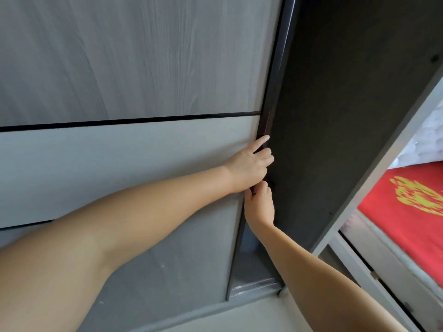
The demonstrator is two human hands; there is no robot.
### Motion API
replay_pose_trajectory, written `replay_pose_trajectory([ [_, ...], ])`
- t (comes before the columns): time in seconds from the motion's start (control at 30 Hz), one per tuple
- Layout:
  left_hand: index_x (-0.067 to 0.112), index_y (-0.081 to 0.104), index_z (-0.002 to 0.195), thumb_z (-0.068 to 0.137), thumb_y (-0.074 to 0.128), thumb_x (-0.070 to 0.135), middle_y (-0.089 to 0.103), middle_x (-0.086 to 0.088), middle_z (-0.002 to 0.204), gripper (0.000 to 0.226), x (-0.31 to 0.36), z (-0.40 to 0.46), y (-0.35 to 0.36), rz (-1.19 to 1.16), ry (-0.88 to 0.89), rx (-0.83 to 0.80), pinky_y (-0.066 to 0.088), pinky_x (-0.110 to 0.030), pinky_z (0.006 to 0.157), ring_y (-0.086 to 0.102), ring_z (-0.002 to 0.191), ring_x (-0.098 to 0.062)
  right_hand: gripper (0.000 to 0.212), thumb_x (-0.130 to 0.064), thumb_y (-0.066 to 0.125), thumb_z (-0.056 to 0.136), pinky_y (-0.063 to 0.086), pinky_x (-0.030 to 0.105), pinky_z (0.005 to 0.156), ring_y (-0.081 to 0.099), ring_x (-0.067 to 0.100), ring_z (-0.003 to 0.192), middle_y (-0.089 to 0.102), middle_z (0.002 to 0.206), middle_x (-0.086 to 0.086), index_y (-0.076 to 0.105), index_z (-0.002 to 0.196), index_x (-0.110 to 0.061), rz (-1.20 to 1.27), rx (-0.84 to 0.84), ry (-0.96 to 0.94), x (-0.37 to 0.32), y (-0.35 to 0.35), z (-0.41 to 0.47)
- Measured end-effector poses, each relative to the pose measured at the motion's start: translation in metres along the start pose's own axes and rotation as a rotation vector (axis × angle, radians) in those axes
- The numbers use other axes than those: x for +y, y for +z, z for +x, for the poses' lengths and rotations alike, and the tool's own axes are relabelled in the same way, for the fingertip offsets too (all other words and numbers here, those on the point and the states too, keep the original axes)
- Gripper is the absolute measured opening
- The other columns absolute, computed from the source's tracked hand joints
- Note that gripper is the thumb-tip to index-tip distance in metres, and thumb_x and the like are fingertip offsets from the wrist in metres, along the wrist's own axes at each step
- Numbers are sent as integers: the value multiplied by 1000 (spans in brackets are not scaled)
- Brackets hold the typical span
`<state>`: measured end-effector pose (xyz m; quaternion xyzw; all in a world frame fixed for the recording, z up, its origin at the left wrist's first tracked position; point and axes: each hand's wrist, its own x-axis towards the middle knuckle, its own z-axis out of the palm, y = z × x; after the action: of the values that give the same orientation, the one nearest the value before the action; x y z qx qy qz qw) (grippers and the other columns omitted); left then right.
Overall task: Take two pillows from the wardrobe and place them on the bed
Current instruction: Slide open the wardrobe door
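A grey wood-grain sliding wardrobe door (134, 68) fills the left of the head view, with a dark vertical edge strip (275, 75) on its right side. My left hand (249, 164) grips that edge strip, index finger stretched upward along it. Just below, my right hand (260, 204) also curls its fingers around the same edge. Right of the door, a narrow gap shows the dark wardrobe interior (347, 104). On a shelf at far right lie a red cloth with a yellow pattern (412, 212) and something white and fluffy (429, 137); no pillow is clearly recognisable.
A grey wardrobe partition (383, 168) slants between the dark interior and the shelf at right. The bottom track (254, 283) of the sliding door shows low in the middle, with pale floor (251, 317) below it.
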<state>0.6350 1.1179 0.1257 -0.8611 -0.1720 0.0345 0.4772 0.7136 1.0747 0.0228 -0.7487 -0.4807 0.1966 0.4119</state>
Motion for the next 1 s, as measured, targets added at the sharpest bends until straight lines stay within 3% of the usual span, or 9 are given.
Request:
replay_pose_trajectory([
  [0.1,26,71,72,76,57,10,66,9,77,21,-10,-51,-2,55,-8,-23,38,-43,110,63,86,-13,27,-33,48,97,43,35,72,58,27,97,58,112,7,50,112,-10,-85,-60,-92,-20,24,-21],
  [0.23,29,71,68,73,59,10,66,12,69,23,-23,-113,1,85,-30,-131,42,-40,107,64,81,-11,29,-32,53,95,48,39,80,58,29,100,63,107,11,54,107,-6,-119,-165,-206,-51,54,-45],
  [0.3,29,70,63,70,61,8,65,12,65,24,-31,-142,1,97,-35,-156,45,-38,105,64,76,-11,27,-31,53,95,47,38,78,58,30,98,64,106,12,54,104,-5,-126,-211,-250,-66,70,-56],
  [0.5,27,72,71,77,58,6,68,11,71,26,-43,-211,10,90,-30,-200,42,-39,108,65,81,-14,29,-32,52,94,45,37,72,59,33,98,62,105,14,51,102,-4,-134,-306,-333,-100,114,-87],
  [0.7,22,66,63,73,56,-1,61,7,61,28,-52,-273,11,83,-57,-243,45,-40,105,62,74,-17,31,-35,52,94,42,34,68,59,31,94,60,105,11,50,100,-5,-146,-369,-382,-133,153,-116],
  [0.87,20,64,64,77,55,-2,60,5,63,27,-59,-304,17,61,-95,-230,44,-41,105,61,75,-19,31,-33,52,94,49,39,76,60,34,95,60,106,13,50,107,-5,-142,-413,-409,-149,174,-132],
  [1.0,18,70,79,86,51,1,68,2,81,27,-58,-327,27,43,-128,-251,34,-44,113,63,91,-19,32,-36,52,95,42,33,65,59,31,90,61,103,13,50,105,-5,-151,-420,-448,-157,188,-140],
])
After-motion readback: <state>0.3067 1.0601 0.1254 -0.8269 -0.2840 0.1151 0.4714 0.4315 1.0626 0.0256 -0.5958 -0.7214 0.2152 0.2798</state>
